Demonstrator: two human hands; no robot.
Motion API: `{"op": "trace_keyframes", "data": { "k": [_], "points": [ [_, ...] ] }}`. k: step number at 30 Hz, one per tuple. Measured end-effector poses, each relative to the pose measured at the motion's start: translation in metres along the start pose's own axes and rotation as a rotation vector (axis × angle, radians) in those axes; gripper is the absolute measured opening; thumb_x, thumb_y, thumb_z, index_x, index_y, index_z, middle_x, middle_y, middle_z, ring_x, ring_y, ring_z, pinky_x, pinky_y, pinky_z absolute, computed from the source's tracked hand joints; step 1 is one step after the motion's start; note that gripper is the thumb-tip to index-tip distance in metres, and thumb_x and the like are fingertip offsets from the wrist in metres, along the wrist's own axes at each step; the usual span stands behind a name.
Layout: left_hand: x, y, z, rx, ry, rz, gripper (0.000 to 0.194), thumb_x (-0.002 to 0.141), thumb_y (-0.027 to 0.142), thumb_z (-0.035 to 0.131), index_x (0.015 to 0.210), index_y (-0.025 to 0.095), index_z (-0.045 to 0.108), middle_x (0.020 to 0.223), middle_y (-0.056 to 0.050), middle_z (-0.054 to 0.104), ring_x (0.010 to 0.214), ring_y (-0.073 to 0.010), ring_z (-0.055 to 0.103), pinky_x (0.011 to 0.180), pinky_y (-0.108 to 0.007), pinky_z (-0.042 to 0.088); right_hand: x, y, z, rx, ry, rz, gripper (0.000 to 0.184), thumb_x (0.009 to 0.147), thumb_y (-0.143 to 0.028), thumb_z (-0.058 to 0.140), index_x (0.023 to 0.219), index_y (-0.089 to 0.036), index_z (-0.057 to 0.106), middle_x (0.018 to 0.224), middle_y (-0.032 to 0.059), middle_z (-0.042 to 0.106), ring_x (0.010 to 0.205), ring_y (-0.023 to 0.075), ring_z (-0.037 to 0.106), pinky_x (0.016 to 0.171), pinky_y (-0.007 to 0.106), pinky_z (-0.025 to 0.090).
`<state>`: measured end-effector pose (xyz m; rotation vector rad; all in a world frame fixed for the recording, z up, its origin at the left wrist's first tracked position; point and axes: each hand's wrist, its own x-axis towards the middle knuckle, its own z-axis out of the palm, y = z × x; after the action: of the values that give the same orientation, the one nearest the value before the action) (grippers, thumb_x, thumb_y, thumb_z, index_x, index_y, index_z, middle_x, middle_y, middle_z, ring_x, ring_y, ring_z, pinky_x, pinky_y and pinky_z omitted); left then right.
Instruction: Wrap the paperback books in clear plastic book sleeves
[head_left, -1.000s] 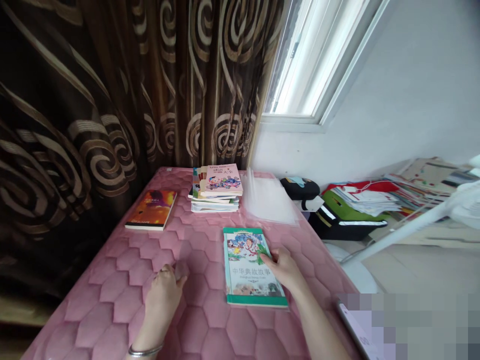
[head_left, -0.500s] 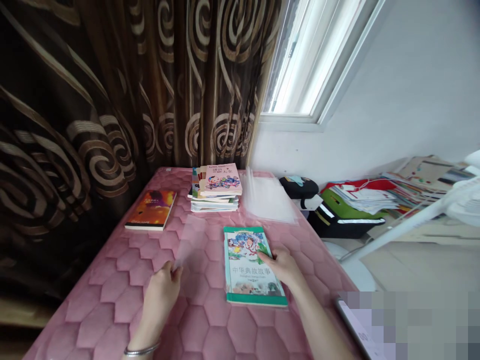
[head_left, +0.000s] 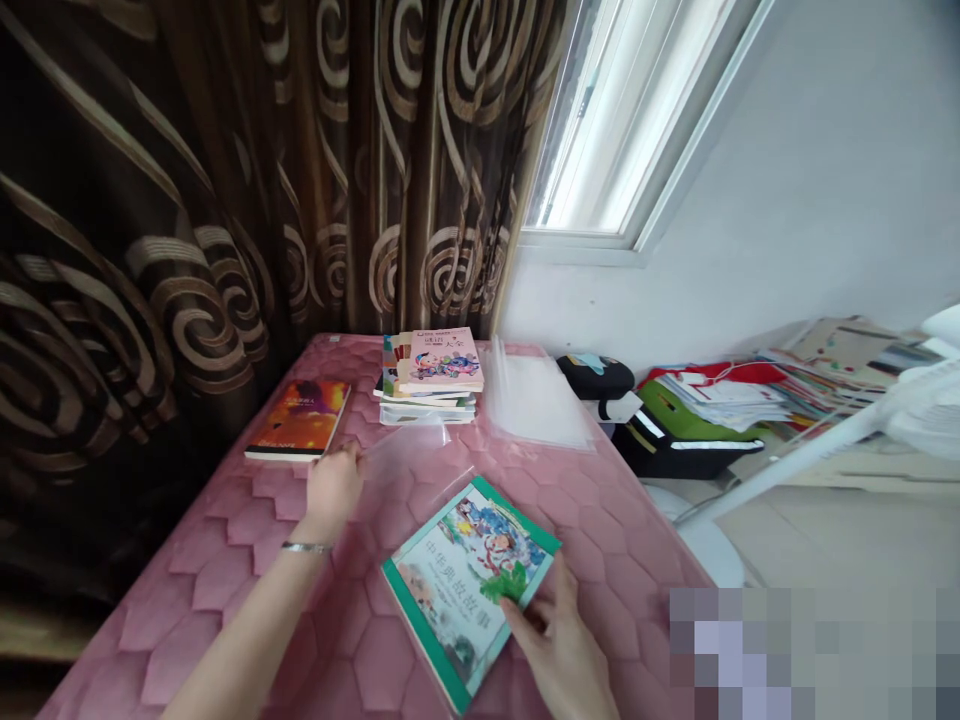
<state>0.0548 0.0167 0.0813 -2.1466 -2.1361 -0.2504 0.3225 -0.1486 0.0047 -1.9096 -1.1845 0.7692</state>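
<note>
My right hand (head_left: 551, 630) grips the right edge of a green-bordered picture-cover book (head_left: 480, 575), thumb on the cover. The book lies turned at an angle over the pink quilted surface (head_left: 300, 620). My left hand (head_left: 336, 490), with a silver bracelet on the wrist, pinches the edge of a clear plastic cover (head_left: 409, 445). This film stretches to the right between the hand and the book; where it ends is hard to make out. Just beyond the left hand lies an orange book (head_left: 300, 415).
At the back stands a stack of books (head_left: 431, 380) with a pink one on top. Beside it lies a pile of clear plastic sheets (head_left: 536, 400). Right of the bed are a black and green box (head_left: 675, 435) with papers and a white fan (head_left: 795, 450). A patterned curtain (head_left: 337, 200) hangs behind.
The green-bordered book has been turned and pulled nearer by my right hand. My left hand has moved forward, toward the orange book, and the clear film now spreads out to its right.
</note>
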Motion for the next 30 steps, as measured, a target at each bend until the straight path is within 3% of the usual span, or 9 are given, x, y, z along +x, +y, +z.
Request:
{"op": "trace_keyframes", "data": {
  "k": [3, 5, 8, 11, 13, 15, 18, 23, 30],
  "points": [
    [0.025, 0.016, -0.002, 0.014, 0.1, 0.052, 0.025, 0.092, 0.025, 0.039, 0.095, 0.017, 0.063, 0.094, -0.011, 0.072, 0.092, -0.0264, 0.066, 0.076, -0.035, 0.042, -0.027, 0.007, 0.021, 0.298, -0.109, 0.017, 0.107, 0.08, -0.055, 0.058, 0.152, -0.018, -0.011, 0.099, 0.0075, 0.075, 0.057, 0.0217, 0.067, 0.049, 0.031, 0.054],
    [0.039, 0.03, -0.003, -0.019, 0.137, 0.072, 0.024, 0.092, 0.026, 0.041, 0.095, 0.017, 0.063, 0.098, -0.011, 0.071, 0.097, -0.0266, 0.064, 0.081, -0.037, 0.04, -0.039, 0.015, 0.032, 0.351, -0.064, -0.02, 0.097, 0.085, -0.055, 0.051, 0.152, -0.021, -0.01, 0.1, 0.0065, 0.074, 0.048, 0.018, 0.063, 0.045, 0.03, 0.053],
    [0.054, 0.048, -0.001, -0.08, 0.153, 0.096, 0.02, 0.091, 0.028, 0.046, 0.096, 0.018, 0.064, 0.099, -0.011, 0.071, 0.1, -0.0264, 0.062, 0.085, -0.039, 0.038, -0.04, 0.028, 0.032, 0.125, -0.052, -0.277, 0.07, 0.089, -0.045, 0.05, 0.151, -0.027, 0.021, 0.092, 0.003, 0.074, 0.053, 0.0163, 0.066, 0.049, 0.025, 0.054],
    [0.062, 0.059, 0.003, -0.103, 0.164, 0.112, 0.018, 0.09, 0.027, 0.05, 0.096, 0.018, 0.064, 0.101, -0.011, 0.071, 0.101, -0.0267, 0.061, 0.087, -0.04, 0.036, -0.024, 0.027, 0.013, -0.258, -0.056, -0.729, 0.037, 0.091, -0.03, 0.051, 0.128, -0.03, 0.056, 0.101, 0.0027, 0.073, 0.078, 0.0167, 0.071, 0.063, 0.022, 0.057],
    [0.065, 0.063, 0.005, -0.112, 0.179, 0.125, 0.018, 0.09, 0.027, 0.05, 0.096, 0.018, 0.064, 0.102, -0.012, 0.07, 0.102, -0.0273, 0.06, 0.088, -0.041, 0.035, -0.009, 0.017, 0.001, -0.513, 0.009, -0.989, 0.033, 0.09, -0.022, 0.05, 0.121, -0.027, 0.061, 0.113, 0.0033, 0.071, 0.095, 0.0192, 0.068, 0.078, 0.026, 0.057],
    [0.068, 0.063, 0.005, -0.12, 0.197, 0.139, 0.018, 0.09, 0.026, 0.05, 0.096, 0.018, 0.064, 0.102, -0.012, 0.07, 0.102, -0.0278, 0.059, 0.09, -0.042, 0.034, 0.005, 0.002, -0.005, -0.684, 0.076, -1.158, 0.034, 0.09, -0.018, 0.049, 0.121, -0.024, 0.061, 0.124, 0.0047, 0.065, 0.109, 0.0212, 0.062, 0.089, 0.03, 0.053],
    [0.07, 0.061, 0.004, -0.127, 0.222, 0.165, 0.018, 0.091, 0.026, 0.049, 0.095, 0.018, 0.064, 0.102, -0.012, 0.07, 0.103, -0.0282, 0.058, 0.091, -0.044, 0.032, 0.019, -0.019, -0.005, -0.845, 0.014, -1.34, 0.033, 0.092, -0.019, 0.048, 0.123, -0.019, 0.059, 0.134, 0.0086, 0.058, 0.123, 0.0268, 0.052, 0.099, 0.04, 0.047],
    [0.073, 0.055, 0.0, -0.125, 0.259, 0.198, 0.02, 0.092, 0.028, 0.047, 0.097, 0.018, 0.064, 0.1, -0.012, 0.07, 0.101, -0.028, 0.058, 0.093, -0.044, 0.029, 0.024, -0.033, 0.005, -0.933, -0.186, -1.459, 0.039, 0.095, -0.021, 0.044, 0.133, -0.016, 0.05, 0.137, 0.0163, 0.054, 0.124, 0.0326, 0.051, 0.098, 0.052, 0.044],
    [0.075, 0.056, -0.003, -0.131, 0.302, 0.266, 0.021, 0.093, 0.025, 0.046, 0.095, 0.018, 0.065, 0.1, -0.011, 0.071, 0.101, -0.0266, 0.058, 0.095, -0.044, 0.028, 0.025, -0.035, 0.019, -0.975, -0.243, -1.472, 0.042, 0.094, -0.021, 0.043, 0.136, -0.016, 0.045, 0.133, 0.0198, 0.057, 0.117, 0.0339, 0.057, 0.089, 0.053, 0.05]
  ]
}}
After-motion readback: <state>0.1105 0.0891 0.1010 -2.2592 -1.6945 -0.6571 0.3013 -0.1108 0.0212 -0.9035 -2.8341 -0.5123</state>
